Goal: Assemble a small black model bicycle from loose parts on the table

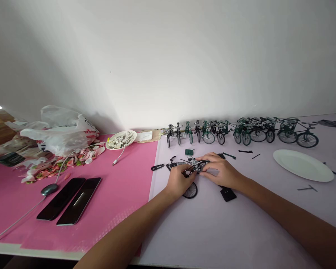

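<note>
Both my hands meet over a small, partly built model bicycle (195,167) on the pale mat. My left hand (179,181) is closed on its near side, with a spoked wheel (190,191) showing just below the fingers. My right hand (222,171) pinches the frame from the right, fingers curled over it. Loose black parts (158,167) lie scattered around the hands, and a flat black piece (227,194) rests beside my right wrist.
A row of finished model bicycles (240,132) lines the wall. A white plate (302,165) sits at right. On the pink mat (123,194) lie two phones (70,201), a mouse (49,189), a bowl of small parts (121,139), a plastic bag (60,134) and coloured scraps.
</note>
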Available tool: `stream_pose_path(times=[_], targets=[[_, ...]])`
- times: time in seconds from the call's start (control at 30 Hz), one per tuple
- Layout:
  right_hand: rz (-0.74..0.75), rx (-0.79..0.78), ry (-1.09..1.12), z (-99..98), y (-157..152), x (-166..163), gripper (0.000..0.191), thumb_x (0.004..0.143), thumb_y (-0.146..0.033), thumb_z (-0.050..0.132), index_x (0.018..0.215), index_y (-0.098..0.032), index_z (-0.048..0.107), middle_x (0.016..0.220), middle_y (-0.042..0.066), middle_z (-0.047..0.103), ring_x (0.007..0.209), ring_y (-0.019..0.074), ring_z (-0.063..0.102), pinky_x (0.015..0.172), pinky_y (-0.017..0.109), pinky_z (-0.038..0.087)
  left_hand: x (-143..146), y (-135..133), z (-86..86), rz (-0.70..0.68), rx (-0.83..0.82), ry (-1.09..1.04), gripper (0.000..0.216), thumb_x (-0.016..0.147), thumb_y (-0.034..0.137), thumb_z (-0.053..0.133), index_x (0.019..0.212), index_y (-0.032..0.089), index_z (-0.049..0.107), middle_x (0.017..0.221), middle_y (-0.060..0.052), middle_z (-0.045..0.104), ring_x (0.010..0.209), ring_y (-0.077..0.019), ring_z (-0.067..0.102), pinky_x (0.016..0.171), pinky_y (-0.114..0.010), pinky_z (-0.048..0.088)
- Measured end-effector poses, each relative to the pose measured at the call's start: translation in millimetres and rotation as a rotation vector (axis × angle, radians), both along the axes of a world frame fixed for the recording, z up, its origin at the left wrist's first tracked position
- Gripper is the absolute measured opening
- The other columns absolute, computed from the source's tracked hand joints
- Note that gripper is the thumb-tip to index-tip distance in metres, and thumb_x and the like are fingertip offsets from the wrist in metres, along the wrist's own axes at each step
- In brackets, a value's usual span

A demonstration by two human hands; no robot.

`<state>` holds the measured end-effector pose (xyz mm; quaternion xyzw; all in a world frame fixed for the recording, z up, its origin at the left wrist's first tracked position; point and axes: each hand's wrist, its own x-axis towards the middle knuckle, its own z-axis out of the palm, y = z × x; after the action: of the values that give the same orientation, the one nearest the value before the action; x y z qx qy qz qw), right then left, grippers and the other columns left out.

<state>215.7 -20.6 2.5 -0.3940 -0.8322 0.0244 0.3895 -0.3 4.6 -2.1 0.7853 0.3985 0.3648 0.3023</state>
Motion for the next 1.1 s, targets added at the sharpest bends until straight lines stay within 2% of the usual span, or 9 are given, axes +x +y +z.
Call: stream_pose_path(times=[0.3, 0.77, 1.1], targets=[[-0.031, 0.0, 0.022, 0.6, 0.1, -0.5, 0.009, 0.086, -0.02, 0.073, 0.078, -0.024, 0.073, 0.121, 0.01, 0.072, 0.113, 0.0309, 0.066, 0.092, 0.05, 0.059, -0.5, -1.2, 1.7, -0.018, -0.01, -0.007, 0.009, 0.084, 0.02, 0.066, 0.08, 0.017, 0.073, 0.073, -0.001, 0.07, 0.062, -0.0128, 0.056, 0.063, -0.024, 0.043], [-0.028, -0.046, 0.016, -3.5, 2.4, 2.4, 0.009, 0.092, -0.024, 0.067, 0.084, -0.024, 0.072, 0.124, 0.01, 0.069, 0.119, 0.0299, 0.062, 0.098, 0.051, 0.057, -1.4, -0.6, 1.6, -0.049, -0.027, -0.003, 0.009, 0.084, 0.022, 0.066, 0.085, 0.017, 0.073, 0.078, -0.002, 0.072, 0.063, -0.0123, 0.056, 0.061, -0.024, 0.042], [-0.1, -0.014, -0.045, -1.4, 1.5, -0.5, 0.021, 0.099, -0.03, 0.057, 0.086, -0.023, 0.073, 0.12, 0.011, 0.068, 0.116, 0.0311, 0.061, 0.094, 0.052, 0.057, 0.2, 1.1, -0.1, 0.007, -0.027, -0.037, 0.012, 0.084, 0.028, 0.067, 0.08, 0.017, 0.071, 0.067, 0.001, 0.064, 0.056, -0.0109, 0.048, 0.058, -0.024, 0.039]])
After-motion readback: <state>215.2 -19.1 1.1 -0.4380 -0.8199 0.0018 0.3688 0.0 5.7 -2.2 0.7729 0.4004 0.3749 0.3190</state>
